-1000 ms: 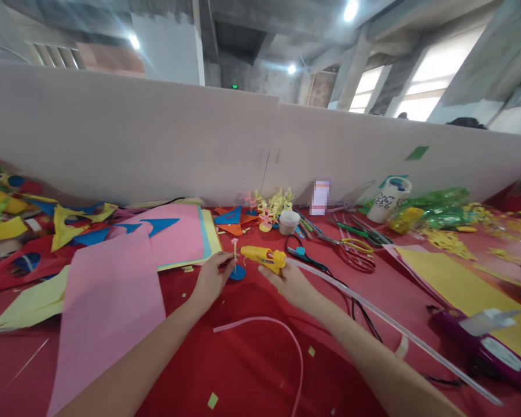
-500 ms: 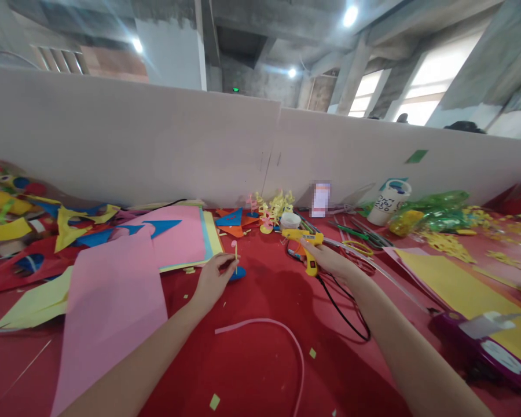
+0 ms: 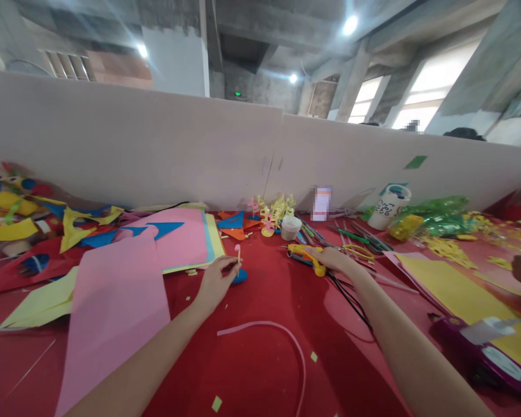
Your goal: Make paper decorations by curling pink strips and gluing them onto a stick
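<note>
One stem [image 3: 238, 255] — left hand [image 3: 218, 278] pinching it; right hand [image 3: 334, 259] closed on a glue gun [image 3: 298, 250].

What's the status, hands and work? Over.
Left hand pinching thin yellow stick with pink tip, by flat round blue piece.
Right hand on yellow plastic glue gun.
Curved pink strip nearer wearer, touching neither hand.

A table [image 3: 252, 370] under a red covering carries a long pink sheet [image 3: 117, 324] at left, overlapping a paper stack [image 3: 195, 243] (pink uppermost, blue and yellow edges showing). Toward the front, a curved pink strip [image 3: 260, 324] lies among pale scraps [image 3: 216, 403]. Farther back stand a small white tub [image 3: 290, 228] and a lettered white tumbler [image 3: 385, 212]; at right lie yellow-topped sheets [image 3: 455, 289] and a purple power strip [image 3: 469, 347].
</note>
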`<action>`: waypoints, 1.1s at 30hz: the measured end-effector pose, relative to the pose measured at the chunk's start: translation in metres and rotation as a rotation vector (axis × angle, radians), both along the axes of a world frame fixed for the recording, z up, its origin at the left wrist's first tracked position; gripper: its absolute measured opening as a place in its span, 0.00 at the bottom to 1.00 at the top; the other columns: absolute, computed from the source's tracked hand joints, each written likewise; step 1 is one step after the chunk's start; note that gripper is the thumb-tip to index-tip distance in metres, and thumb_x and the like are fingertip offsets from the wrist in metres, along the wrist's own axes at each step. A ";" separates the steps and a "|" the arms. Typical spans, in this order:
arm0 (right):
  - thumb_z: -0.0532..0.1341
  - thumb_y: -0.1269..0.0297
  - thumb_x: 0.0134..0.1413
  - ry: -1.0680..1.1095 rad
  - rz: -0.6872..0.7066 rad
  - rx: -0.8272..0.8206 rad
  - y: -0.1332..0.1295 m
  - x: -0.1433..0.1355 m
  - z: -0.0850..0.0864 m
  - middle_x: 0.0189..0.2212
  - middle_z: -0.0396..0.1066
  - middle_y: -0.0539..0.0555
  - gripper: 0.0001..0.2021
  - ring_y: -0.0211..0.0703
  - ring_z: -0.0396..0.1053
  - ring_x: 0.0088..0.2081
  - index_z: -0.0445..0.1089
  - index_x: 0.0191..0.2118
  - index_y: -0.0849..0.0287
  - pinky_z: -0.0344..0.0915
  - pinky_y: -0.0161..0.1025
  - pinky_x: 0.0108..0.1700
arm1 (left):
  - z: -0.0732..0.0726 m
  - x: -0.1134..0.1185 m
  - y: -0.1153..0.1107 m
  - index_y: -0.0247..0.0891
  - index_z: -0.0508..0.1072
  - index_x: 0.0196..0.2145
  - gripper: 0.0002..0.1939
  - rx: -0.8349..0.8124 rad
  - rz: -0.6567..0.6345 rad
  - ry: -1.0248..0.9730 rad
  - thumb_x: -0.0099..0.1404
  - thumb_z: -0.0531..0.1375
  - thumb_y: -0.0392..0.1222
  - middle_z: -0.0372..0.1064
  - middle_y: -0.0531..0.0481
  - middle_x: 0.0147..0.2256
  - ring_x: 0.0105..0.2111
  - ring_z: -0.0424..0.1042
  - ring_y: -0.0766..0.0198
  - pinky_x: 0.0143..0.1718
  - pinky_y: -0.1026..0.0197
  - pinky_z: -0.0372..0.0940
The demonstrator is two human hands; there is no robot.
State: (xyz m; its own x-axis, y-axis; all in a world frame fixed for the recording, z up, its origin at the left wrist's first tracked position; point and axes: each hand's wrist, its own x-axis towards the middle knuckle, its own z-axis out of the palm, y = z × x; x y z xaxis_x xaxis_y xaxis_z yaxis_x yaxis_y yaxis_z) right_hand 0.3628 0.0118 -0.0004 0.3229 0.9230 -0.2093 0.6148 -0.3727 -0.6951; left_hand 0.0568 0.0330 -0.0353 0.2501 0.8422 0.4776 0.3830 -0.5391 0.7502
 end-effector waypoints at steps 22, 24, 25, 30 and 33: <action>0.59 0.70 0.49 0.068 0.591 0.479 -0.065 -0.155 -0.009 0.27 0.69 0.50 0.03 0.36 0.66 0.28 0.69 0.29 0.58 0.62 0.32 0.31 | 0.000 0.002 -0.001 0.38 0.75 0.33 0.10 -0.079 -0.021 -0.025 0.57 0.58 0.43 0.75 0.47 0.34 0.34 0.73 0.60 0.38 0.58 0.68; 0.57 0.68 0.50 0.157 0.405 0.518 -0.053 -0.141 -0.003 0.24 0.70 0.50 0.04 0.37 0.67 0.26 0.69 0.30 0.58 0.62 0.33 0.30 | -0.001 0.003 -0.001 0.38 0.75 0.33 0.09 -0.083 -0.035 -0.026 0.56 0.58 0.43 0.75 0.47 0.34 0.34 0.73 0.60 0.38 0.58 0.68; 0.57 0.66 0.50 0.177 0.333 0.543 -0.046 -0.135 0.001 0.24 0.70 0.50 0.04 0.38 0.67 0.26 0.69 0.30 0.59 0.63 0.33 0.30 | -0.001 0.003 -0.001 0.38 0.75 0.33 0.09 -0.081 -0.036 -0.026 0.56 0.58 0.43 0.75 0.46 0.34 0.35 0.73 0.60 0.39 0.57 0.67; 0.58 0.63 0.48 0.104 0.201 0.595 -0.021 -0.127 0.010 0.25 0.72 0.54 0.07 0.41 0.69 0.27 0.71 0.27 0.60 0.64 0.36 0.32 | 0.001 0.004 -0.003 0.37 0.75 0.33 0.09 -0.096 -0.023 -0.047 0.57 0.58 0.43 0.74 0.46 0.32 0.33 0.72 0.60 0.37 0.58 0.67; 0.59 0.61 0.48 0.090 0.215 0.588 -0.012 -0.137 0.010 0.25 0.73 0.55 0.09 0.42 0.69 0.27 0.72 0.27 0.61 0.64 0.36 0.32 | 0.002 0.004 -0.004 0.35 0.75 0.33 0.10 -0.105 -0.014 -0.062 0.56 0.58 0.42 0.73 0.45 0.32 0.32 0.72 0.60 0.37 0.58 0.67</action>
